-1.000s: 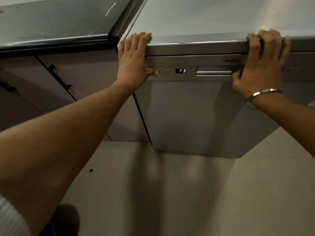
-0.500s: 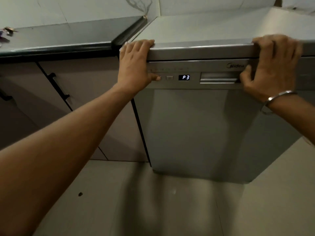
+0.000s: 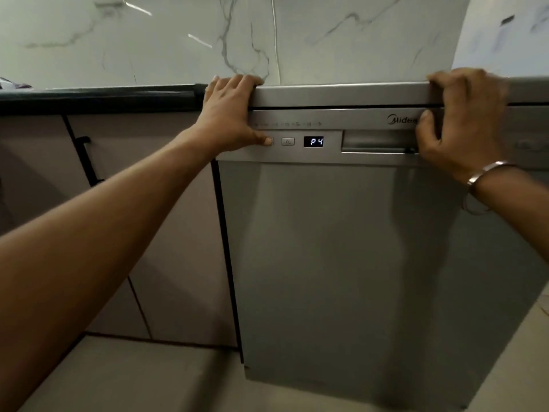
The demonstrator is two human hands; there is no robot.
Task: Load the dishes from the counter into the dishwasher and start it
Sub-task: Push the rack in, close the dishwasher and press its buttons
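Observation:
The silver dishwasher (image 3: 341,263) stands with its door closed. Its small display (image 3: 313,141) reads P4. My left hand (image 3: 231,114) lies over the top left corner, fingers on the top edge and thumb pressed on a button (image 3: 271,141) at the left of the control panel. My right hand (image 3: 463,120) grips the top right edge, its thumb by the recessed door handle (image 3: 377,141). A metal bangle (image 3: 487,171) sits on the right wrist. No dishes are in view.
A dark counter edge (image 3: 98,98) runs left of the dishwasher, with brownish cabinet doors (image 3: 148,233) and a black handle (image 3: 86,159) below. A marble wall (image 3: 267,37) rises behind. Pale floor tiles (image 3: 133,376) lie in front.
The display has gone from P3 to P4 while my left thumb stays on the panel button. The camera has tilted up, showing the marble wall; both hands hold the same spots.

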